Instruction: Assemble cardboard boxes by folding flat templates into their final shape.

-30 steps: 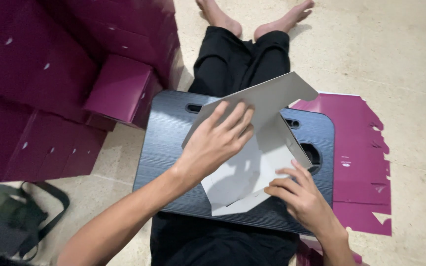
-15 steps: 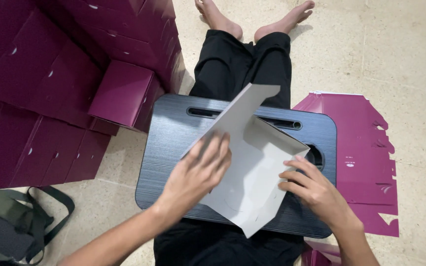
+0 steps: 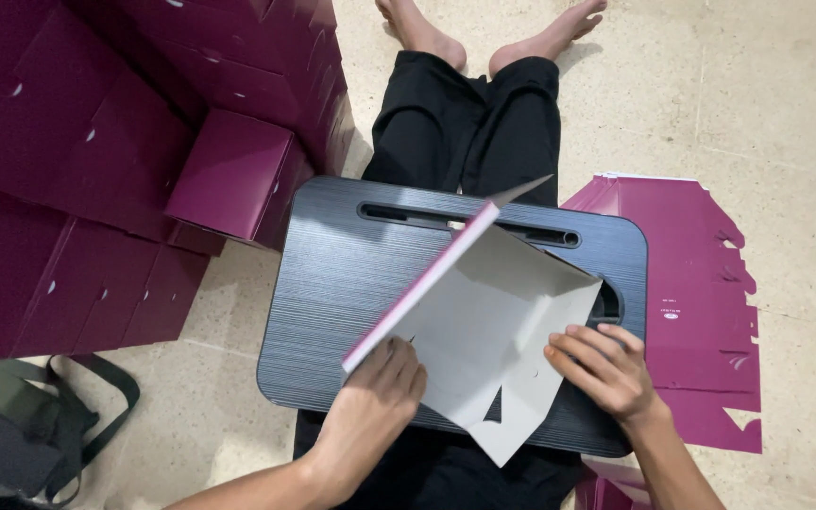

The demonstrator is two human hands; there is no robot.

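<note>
Lying on black lap desk [image 3: 332,283], cardboard box blank [image 3: 498,326] (grey inside up) runs diagonally; left hand [image 3: 375,397] grips raised flap, right hand [image 3: 606,368] presses fingers spread on right panel.

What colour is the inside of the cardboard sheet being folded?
Pale grey-white inside the cardboard sheet; its outer edge shows magenta. Head view.

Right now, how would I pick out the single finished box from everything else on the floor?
Start at the black ridged lap desk across the seated person's legs. Just past its top-left corner sits a small closed magenta cardboard box. Unlike the stacked wall of boxes behind, it stands alone.
</note>
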